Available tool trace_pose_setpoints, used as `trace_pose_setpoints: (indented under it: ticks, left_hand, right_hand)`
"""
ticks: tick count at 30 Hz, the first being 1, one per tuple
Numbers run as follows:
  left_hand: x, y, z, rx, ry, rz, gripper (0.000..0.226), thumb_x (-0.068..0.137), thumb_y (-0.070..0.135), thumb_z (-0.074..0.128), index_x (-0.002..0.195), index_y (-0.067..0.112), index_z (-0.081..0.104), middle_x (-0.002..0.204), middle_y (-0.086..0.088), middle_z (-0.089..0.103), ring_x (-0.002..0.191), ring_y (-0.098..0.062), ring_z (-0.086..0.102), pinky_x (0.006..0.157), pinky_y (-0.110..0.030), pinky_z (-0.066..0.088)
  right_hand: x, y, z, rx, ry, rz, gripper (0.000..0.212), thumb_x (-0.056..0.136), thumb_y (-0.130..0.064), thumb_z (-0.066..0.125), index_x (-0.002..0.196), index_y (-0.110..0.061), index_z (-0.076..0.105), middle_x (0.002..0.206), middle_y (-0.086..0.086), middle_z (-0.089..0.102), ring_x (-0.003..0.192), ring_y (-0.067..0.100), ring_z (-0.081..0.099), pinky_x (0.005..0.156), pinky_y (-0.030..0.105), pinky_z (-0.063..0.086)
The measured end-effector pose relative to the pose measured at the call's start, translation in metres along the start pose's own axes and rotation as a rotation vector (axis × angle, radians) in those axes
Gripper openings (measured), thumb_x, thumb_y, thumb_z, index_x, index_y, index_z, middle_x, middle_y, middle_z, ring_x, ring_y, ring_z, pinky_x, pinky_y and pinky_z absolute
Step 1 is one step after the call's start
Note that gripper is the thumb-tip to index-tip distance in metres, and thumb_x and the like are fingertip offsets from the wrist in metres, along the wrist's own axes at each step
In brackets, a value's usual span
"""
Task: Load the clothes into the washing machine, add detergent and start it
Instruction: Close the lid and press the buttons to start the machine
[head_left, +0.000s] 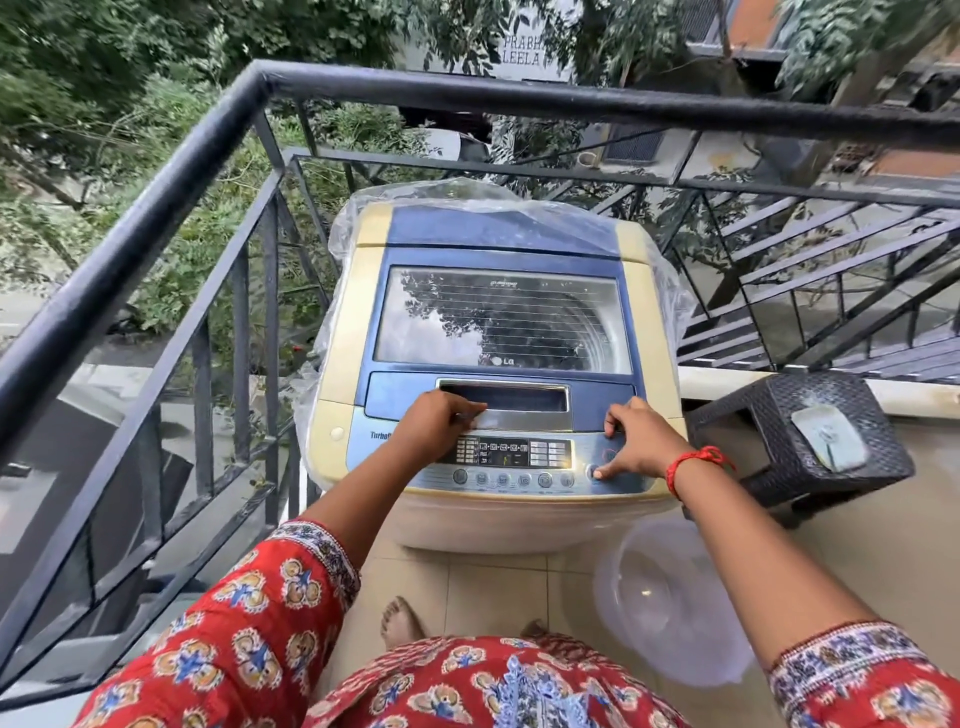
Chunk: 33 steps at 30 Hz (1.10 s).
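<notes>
On the washing machine (343, 332), the lid handle (519, 399) is hooked by the curled left hand (436, 423); a button (590, 471) is pressed by the loosely bent right hand (641, 447).

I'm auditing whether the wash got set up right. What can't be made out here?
Head view:
Whether clothes are inside: tree reflections cover the lid window.
Button under the right hand: its thumb covers it.
Control panel labels: too small.
Whether the left hand grips the lid handle: fingers hide it.

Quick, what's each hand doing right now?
Left hand: fingers curled at the lid handle; grip cannot be told.
Right hand: open, holds nothing, thumb on a panel button.
</notes>
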<state>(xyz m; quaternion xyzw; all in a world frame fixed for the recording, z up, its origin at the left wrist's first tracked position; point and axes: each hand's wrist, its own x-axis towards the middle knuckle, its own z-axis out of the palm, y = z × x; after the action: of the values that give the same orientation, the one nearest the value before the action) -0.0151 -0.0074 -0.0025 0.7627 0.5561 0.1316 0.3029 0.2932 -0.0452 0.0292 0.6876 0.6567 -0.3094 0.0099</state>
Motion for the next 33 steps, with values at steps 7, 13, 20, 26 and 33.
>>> trace_pose_setpoints:
  ticks: [7,13,20,26,33]
  left_hand:
    - [-0.003,0.017,-0.006,-0.198,0.052,-0.016,0.032,0.088,0.023,0.069,0.120,0.019,0.068,0.108,-0.002,0.073,0.088,-0.007,0.068,0.076,-0.011,0.047]
    - [0.003,0.029,-0.006,-0.802,0.043,-0.206,0.027,0.094,0.022,0.062,0.093,-0.003,0.074,0.063,0.004,0.062,0.055,-0.001,0.049,0.055,-0.011,0.039]
    - [0.019,0.031,-0.004,-0.978,-0.263,-0.237,0.046,0.103,0.029,0.039,0.106,-0.006,0.068,0.088,-0.010,0.075,0.092,-0.025,0.071,0.089,-0.032,0.056]
    - [0.023,0.028,-0.004,-1.015,-0.310,-0.224,0.054,0.104,0.035,0.032,0.095,0.000,0.073,0.092,-0.016,0.075,0.094,-0.029,0.070,0.090,-0.037,0.056]
    - [0.019,0.026,-0.004,-1.019,-0.268,-0.211,0.051,0.097,0.043,0.038,0.103,0.004,0.071,0.096,-0.015,0.074,0.100,-0.029,0.069,0.093,-0.039,0.054]
  right_hand:
    - [0.010,-0.042,0.010,0.692,0.163,-0.095,0.030,0.094,-0.036,0.057,0.084,-0.013,0.073,0.089,0.007,0.074,0.077,0.009,0.069,0.080,0.030,0.057]
    - [0.039,-0.063,0.028,1.084,-0.093,-0.111,0.050,0.103,-0.028,0.037,0.085,0.000,0.075,0.091,0.023,0.073,0.092,0.040,0.068,0.089,0.050,0.046]
    - [0.045,-0.074,0.030,1.129,-0.095,-0.171,0.053,0.104,-0.021,0.032,0.075,-0.002,0.072,0.073,0.011,0.075,0.076,0.023,0.073,0.065,0.023,0.056]
    - [0.047,-0.070,0.034,1.139,-0.084,-0.192,0.054,0.105,-0.017,0.029,0.074,-0.004,0.072,0.074,0.009,0.074,0.077,0.021,0.073,0.072,0.024,0.057]
    - [0.051,-0.066,0.038,1.115,-0.056,-0.245,0.050,0.097,-0.027,0.035,0.086,0.005,0.071,0.092,0.028,0.070,0.090,0.031,0.072,0.074,0.024,0.055]
